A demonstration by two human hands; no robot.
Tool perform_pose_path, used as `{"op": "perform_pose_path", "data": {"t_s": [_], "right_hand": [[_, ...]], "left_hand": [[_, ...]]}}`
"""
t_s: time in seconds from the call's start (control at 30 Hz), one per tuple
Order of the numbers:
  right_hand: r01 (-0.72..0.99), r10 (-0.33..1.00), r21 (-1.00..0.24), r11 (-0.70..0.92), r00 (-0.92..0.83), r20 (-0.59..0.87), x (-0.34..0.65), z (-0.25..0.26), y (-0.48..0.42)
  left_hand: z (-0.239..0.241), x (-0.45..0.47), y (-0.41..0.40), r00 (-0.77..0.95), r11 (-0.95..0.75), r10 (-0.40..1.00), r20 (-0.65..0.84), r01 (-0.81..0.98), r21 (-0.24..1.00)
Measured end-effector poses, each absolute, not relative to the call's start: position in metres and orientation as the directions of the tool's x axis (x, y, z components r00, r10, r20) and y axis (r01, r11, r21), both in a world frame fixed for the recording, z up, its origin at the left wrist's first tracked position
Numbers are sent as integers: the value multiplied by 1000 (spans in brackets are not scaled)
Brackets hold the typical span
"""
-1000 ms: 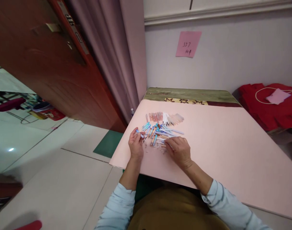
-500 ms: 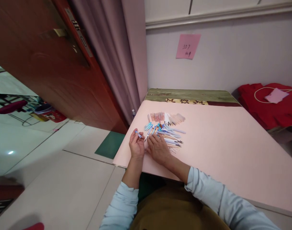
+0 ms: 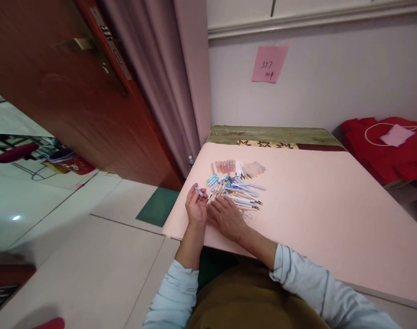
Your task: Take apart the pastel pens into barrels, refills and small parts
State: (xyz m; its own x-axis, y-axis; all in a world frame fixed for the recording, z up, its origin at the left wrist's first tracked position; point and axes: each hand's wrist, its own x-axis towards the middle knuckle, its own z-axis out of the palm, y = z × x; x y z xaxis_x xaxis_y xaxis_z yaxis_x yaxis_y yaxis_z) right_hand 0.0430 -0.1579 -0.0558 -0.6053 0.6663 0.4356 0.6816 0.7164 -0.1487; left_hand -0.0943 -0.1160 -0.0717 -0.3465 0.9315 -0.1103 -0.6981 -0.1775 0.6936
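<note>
My left hand (image 3: 196, 209) rests at the near left edge of the pink table cover (image 3: 314, 205), fingers pinched round a small blue pen part (image 3: 198, 190). Right beside it lies my right hand (image 3: 227, 217), palm down with fingers spread flat on the cover, its fingertips next to the near side of a pile of pens and pen parts (image 3: 234, 188). The pile mixes blue, orange and white pieces. A row of clear and brownish caps (image 3: 238, 167) lies just beyond it.
A red-brown door (image 3: 67, 100) and a mauve curtain (image 3: 170, 77) stand to the left. A pink note (image 3: 269, 63) is stuck on the wall. Red fabric with a pink sheet (image 3: 386, 146) lies at the right. A small bottle (image 3: 191, 160) sits by the curtain.
My right hand has moved left from the pile's right side to lie flat beside my left hand. The left hand keeps its hold on the blue part.
</note>
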Motion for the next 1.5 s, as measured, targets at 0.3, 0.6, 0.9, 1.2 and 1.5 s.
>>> {"op": "perform_pose_path", "data": {"t_s": [0.3,0.6,0.9,1.2,1.5], "right_hand": [[552,531,-65,831,-755,385,84,-58,-165],[583,528,-69,810,-673,518,131,-55,-166],[616,568,-170,769,-537,624,142,-57,-179],[686,677,-274,674,-425,601,152,-47,-185],[791,766,-332,513,-248,593,197,-50,-204]], "left_hand": [[-69,-89,-118,-397,-189,914,-88,-607,771],[-65,-86,-113,-425,-195,905,-26,-468,862],[-65,-104,-102,-438,-132,881,178,132,982],[-73,-107,-103,-334,-110,917,218,314,943],[-58,-111,-123,-389,-121,894,223,270,955]]}}
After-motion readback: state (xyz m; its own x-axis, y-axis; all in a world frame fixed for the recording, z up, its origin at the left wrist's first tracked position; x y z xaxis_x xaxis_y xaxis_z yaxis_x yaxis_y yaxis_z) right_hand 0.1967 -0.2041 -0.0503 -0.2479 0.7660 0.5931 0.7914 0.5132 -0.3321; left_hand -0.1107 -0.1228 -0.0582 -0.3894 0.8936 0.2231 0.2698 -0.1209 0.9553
